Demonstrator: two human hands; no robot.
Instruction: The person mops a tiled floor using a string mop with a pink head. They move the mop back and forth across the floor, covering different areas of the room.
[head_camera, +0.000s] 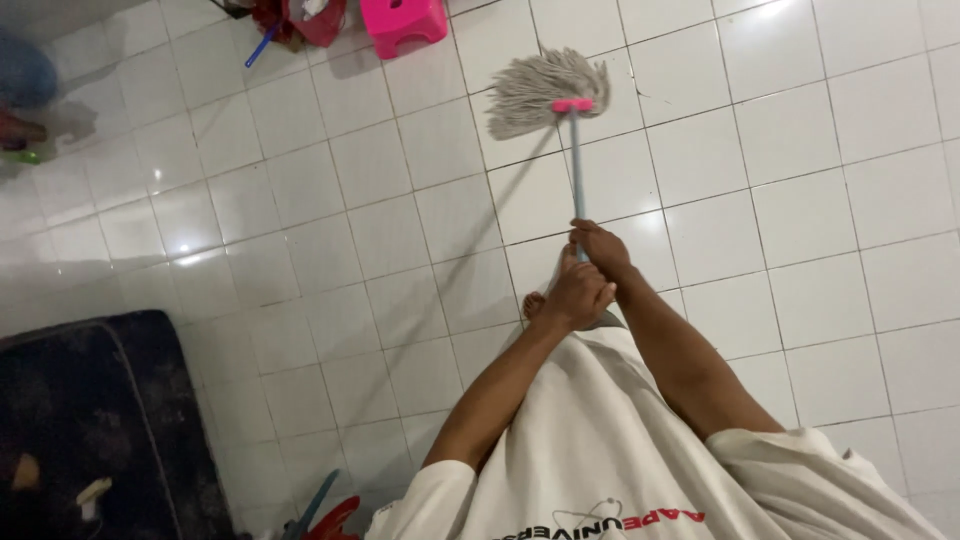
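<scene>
I look down at a mop with a grey string head (545, 90), a pink collar and a pale blue handle (577, 170), its head pressed on the white tiled floor (800, 200) in front of me. My right hand (598, 246) grips the handle higher along the shaft, and my left hand (578, 295) grips it just behind, closer to my body. Both arms reach forward from my white shirt. Toes of one bare foot show beside my left hand.
A pink plastic stool (403, 22) and a red bundle with a blue stick (295, 22) stand at the far edge. A dark mat (95, 420) lies at the lower left. Red and blue objects (330, 515) sit near my left elbow.
</scene>
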